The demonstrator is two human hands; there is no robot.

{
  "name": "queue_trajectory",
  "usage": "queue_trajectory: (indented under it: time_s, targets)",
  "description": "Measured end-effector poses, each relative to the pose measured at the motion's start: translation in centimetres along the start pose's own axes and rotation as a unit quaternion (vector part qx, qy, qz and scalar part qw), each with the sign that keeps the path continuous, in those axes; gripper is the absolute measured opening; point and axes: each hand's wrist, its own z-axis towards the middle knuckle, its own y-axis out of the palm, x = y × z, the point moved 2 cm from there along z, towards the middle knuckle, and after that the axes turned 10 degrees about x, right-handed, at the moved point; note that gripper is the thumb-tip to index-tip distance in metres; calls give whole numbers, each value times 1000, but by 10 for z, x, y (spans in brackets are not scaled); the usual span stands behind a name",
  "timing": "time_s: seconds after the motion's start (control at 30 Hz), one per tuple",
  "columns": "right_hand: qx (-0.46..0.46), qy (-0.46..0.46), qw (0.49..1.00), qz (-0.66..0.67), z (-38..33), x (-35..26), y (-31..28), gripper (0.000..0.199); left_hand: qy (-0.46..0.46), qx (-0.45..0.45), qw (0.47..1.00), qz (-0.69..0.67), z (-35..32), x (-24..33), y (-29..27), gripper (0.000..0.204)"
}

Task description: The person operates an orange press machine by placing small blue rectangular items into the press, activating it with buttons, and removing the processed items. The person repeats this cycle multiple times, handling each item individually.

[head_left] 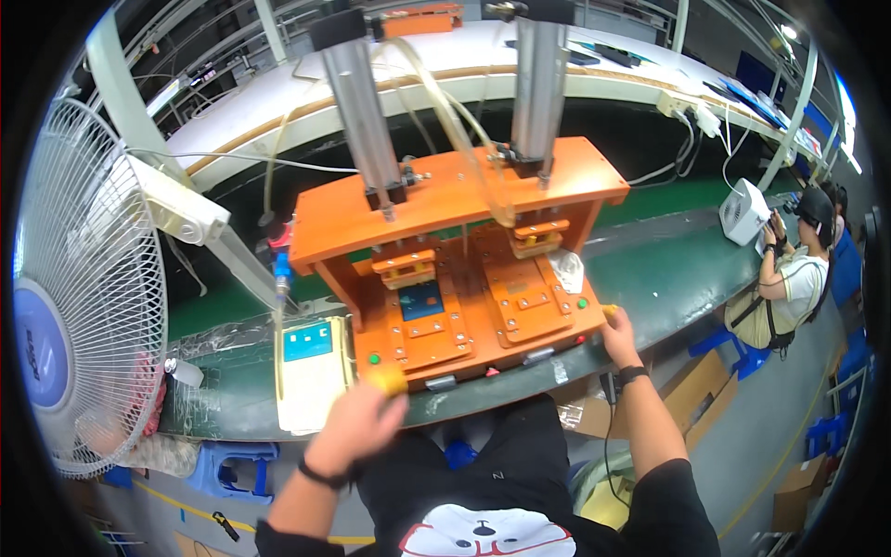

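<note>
An orange two-station press (pixel 464 297) stands on the green bench before me, with two pneumatic cylinders on top. A blue piece (pixel 422 302) lies in its left fixture; the right fixture (pixel 524 297) has an orange plate on it. My left hand (pixel 367 418) is at the press's front left corner, blurred, with something yellow (pixel 385 379) at its fingertips. At the right front corner is my right hand (pixel 620 336), with a small yellow patch (pixel 610 311) at its fingers. Whether the yellow is finger covers or part of the press, I cannot tell.
A stack of pale sheets (pixel 313 385) with a blue piece (pixel 308 342) on top stands left of the press. A large fan (pixel 88 278) fills the left side. A small bottle (pixel 184 372) stands near it. A person (pixel 789 269) sits farther right, beside a white box fan (pixel 743 213).
</note>
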Motion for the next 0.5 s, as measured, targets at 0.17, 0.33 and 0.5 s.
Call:
queue_trajectory:
  time_s: [0.17,0.33,0.5]
  targets:
    - [44,-52,988,-137,-7,-11,14,28,-267,-57,938,-214,-187,-64,2,22]
    - [61,-116,955,-266,-17,-34,26,31,-512,46,858,-19,-403,-164,96,32]
    - [69,-171,934,-306,-12,-33,21,36,-582,-27,813,8,-409,-216,202,34]
